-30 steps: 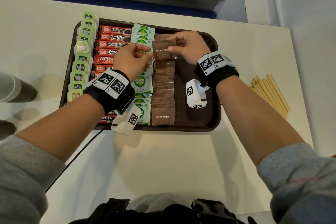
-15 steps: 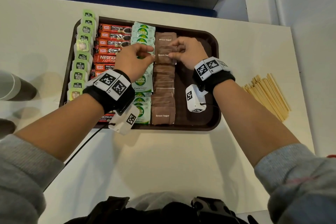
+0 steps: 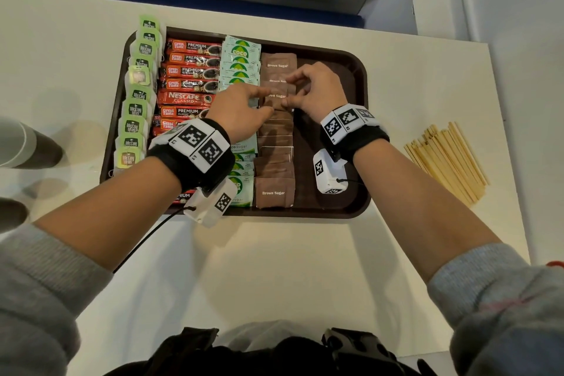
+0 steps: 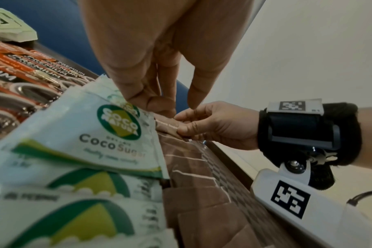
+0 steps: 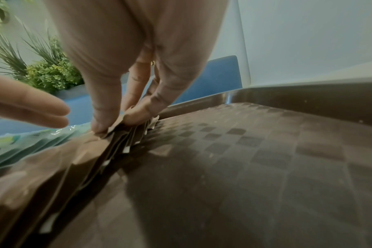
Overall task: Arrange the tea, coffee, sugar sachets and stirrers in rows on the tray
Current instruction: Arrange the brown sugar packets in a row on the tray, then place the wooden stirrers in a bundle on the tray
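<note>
Both hands' fingers pinch one brown sugar sachet (image 3: 277,97): left hand (image 3: 241,110) at its left edge, right hand (image 3: 317,91) at its right.

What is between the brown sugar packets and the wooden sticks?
Head view: bare tray floor beside the brown sugar row, the right wrist's camera hanging over it, then tray rim and bare table before the stirrers.

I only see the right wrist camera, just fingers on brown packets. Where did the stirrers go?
Observer: The stirrers lie piled on the table, right of the tray, not on it.
Operator: What's the other hand doing?
Observer: The left hand pinches the left edge of the same brown sugar sachet that the right hand holds.
Operator: What's further left?
Observer: Tea bags line the tray's left edge, then coffee sticks.
</note>
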`<state>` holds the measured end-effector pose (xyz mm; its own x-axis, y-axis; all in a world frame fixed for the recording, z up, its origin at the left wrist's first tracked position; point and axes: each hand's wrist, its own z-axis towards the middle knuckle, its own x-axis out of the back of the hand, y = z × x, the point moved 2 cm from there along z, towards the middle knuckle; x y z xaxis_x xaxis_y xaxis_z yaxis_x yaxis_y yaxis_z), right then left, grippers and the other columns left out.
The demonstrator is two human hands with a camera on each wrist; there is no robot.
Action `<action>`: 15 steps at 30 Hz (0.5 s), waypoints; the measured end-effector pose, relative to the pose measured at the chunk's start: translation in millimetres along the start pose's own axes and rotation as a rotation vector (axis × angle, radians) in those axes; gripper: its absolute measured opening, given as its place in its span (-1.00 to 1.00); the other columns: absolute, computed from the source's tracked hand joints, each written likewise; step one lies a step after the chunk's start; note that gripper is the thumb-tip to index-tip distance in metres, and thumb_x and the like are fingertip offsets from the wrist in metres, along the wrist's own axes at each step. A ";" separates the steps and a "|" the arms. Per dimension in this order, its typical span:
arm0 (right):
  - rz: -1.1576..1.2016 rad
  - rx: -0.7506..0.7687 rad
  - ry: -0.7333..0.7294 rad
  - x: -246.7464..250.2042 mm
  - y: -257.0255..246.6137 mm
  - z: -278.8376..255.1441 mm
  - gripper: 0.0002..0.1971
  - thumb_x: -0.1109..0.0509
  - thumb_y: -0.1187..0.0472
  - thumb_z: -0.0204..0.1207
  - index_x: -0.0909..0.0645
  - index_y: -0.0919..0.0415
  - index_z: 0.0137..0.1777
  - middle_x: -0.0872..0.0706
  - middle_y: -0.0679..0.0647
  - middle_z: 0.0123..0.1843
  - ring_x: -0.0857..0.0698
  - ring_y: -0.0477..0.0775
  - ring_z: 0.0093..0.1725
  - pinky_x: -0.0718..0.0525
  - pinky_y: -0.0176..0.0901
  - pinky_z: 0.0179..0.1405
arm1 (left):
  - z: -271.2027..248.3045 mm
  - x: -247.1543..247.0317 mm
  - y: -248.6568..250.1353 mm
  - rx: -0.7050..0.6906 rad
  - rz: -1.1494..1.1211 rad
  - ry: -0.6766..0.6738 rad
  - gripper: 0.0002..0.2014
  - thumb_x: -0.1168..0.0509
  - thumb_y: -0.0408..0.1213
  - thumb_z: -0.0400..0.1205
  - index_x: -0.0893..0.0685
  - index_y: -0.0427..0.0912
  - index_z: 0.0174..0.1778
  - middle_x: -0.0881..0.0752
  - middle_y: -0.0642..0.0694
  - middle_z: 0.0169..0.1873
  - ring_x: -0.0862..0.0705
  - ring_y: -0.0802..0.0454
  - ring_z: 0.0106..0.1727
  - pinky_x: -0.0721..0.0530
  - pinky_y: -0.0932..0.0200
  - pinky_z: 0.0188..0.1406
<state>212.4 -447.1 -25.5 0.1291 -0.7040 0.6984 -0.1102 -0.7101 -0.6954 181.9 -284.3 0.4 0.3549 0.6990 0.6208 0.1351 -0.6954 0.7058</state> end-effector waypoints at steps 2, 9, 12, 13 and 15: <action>-0.002 -0.004 0.009 -0.1 0.1 -0.3 -0.64 -0.65 0.28 0.25 -0.71 0.19 0.05 -0.60 0.12 0.10 -0.56 -0.21 -0.33 -0.61 -0.43 -0.16 | 1.3 -2.3 -0.7 0.004 0.022 -0.050 -0.57 -0.31 -0.16 0.62 -0.56 0.02 0.45 -0.60 -0.07 0.40 -0.55 -0.04 0.40 -0.43 0.27 0.25; -0.007 -0.018 0.007 3.2 0.9 -1.7 -0.62 -0.64 0.26 0.28 -0.69 0.18 0.10 -0.67 0.12 0.05 -0.57 -0.22 -0.33 -0.55 -0.56 -0.26 | 1.1 -3.9 0.7 0.023 0.001 -0.069 -0.56 -0.32 -0.18 0.62 -0.55 -0.03 0.45 -0.62 -0.08 0.37 -0.56 -0.04 0.39 -0.46 0.18 0.34; 0.000 -0.022 0.040 10.1 1.1 -6.9 -0.66 -0.61 0.22 0.32 -0.68 0.16 0.09 -0.66 0.05 0.00 -0.57 -0.24 -0.32 -0.56 -0.54 -0.24 | 0.8 -5.7 3.4 -0.004 -0.120 -0.011 -0.64 -0.36 -0.22 0.58 -0.64 0.02 0.32 -0.71 -0.02 0.20 -0.68 0.01 0.15 -0.61 0.14 0.19; -0.005 -0.021 0.051 13.3 1.7 -9.8 -0.68 -0.60 0.21 0.34 -0.68 0.16 0.08 -0.65 0.03 -0.02 -0.56 -0.25 -0.32 -0.55 -0.55 -0.24 | 0.8 -7.3 4.7 -0.014 -0.166 0.002 -0.68 -0.38 -0.24 0.57 -0.65 0.05 0.24 -0.72 0.02 0.12 -0.69 0.06 0.03 -0.63 0.17 0.09; -0.016 -0.025 0.083 21.5 4.8 -18.0 -0.71 -0.57 0.20 0.37 -0.68 0.15 0.09 -0.64 -0.01 -0.03 -0.55 -0.25 -0.31 -0.51 -0.58 -0.23 | -0.1 -12.6 10.6 -0.025 -0.227 0.010 -0.74 -0.39 -0.28 0.54 -0.63 0.08 0.11 -0.70 0.09 -0.05 -0.64 0.18 -0.18 -0.65 0.19 -0.03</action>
<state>196.9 -465.9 -10.8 0.0492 -0.6906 0.7215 -0.1334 -0.7205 -0.6805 178.8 -300.5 0.1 0.3086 0.8391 0.4481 0.1872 -0.5154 0.8363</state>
